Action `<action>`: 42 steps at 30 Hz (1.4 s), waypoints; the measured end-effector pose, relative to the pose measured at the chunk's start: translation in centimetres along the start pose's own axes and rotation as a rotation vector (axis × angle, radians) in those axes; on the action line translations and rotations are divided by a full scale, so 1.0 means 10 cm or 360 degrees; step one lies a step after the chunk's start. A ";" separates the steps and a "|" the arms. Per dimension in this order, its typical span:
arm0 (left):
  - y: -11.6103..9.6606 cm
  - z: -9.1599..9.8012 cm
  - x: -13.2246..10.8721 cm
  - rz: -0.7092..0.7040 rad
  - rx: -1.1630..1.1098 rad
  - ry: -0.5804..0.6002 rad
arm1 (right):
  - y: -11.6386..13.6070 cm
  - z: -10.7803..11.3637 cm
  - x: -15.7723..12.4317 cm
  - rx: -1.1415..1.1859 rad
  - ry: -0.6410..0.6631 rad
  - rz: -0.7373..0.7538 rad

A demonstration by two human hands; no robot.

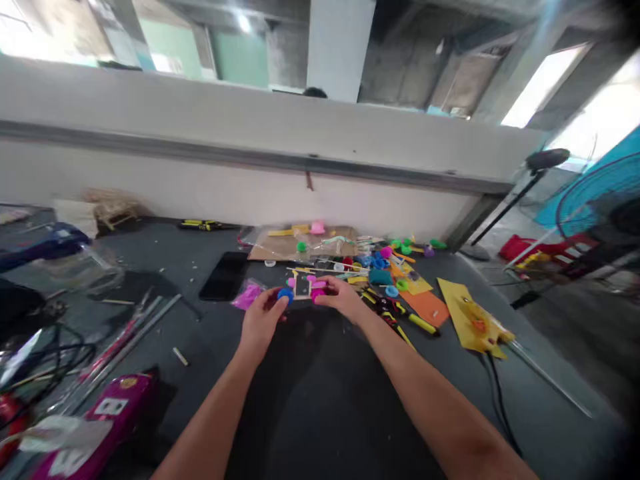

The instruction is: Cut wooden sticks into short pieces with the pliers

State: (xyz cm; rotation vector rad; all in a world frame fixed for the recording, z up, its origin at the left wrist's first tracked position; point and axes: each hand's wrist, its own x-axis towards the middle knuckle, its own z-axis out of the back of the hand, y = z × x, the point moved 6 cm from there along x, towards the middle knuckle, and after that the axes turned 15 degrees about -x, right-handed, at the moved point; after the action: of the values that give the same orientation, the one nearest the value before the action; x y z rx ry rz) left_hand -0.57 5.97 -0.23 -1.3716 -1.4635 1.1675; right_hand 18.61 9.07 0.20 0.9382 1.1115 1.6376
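Over the dark table, my two hands hold a small pale frame by its two sides. The fingers of my left hand are closed on a blue round piece at the frame's left side. Opposite it, my right hand pinches a bright pink round piece at the right side. More pink parts sit along the frame's far edge. How the pieces join is too blurred to tell. A small bag of pink material lies just left of my left hand.
A black phone lies left of the hands. Yellow-black pliers and coloured caps are spread to the right, near a yellow sheet with a glue gun. Plastic sticks, cables and a purple pouch crowd the left.
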 end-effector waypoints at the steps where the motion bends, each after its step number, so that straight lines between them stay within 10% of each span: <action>1: 0.00 0.00 0.01 -0.0004 0.0008 -0.0004 | 0.01 0.00 0.00 -0.0011 0.0002 0.0005; 25: 0.08 -0.03 -0.02 0.0231 -0.0310 0.0018 | -0.15 -0.12 -0.06 0.0859 -0.0094 -0.0622; 42: 0.04 -0.06 -0.10 0.0097 -0.0340 -0.0103 | 0.02 -0.53 -0.18 0.1038 0.0069 -0.0647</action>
State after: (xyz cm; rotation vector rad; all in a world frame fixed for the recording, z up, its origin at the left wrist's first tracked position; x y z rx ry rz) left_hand 0.17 5.06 -0.40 -1.5441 -1.6406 1.1279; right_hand 14.19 5.96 -1.43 0.9877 1.7868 0.9746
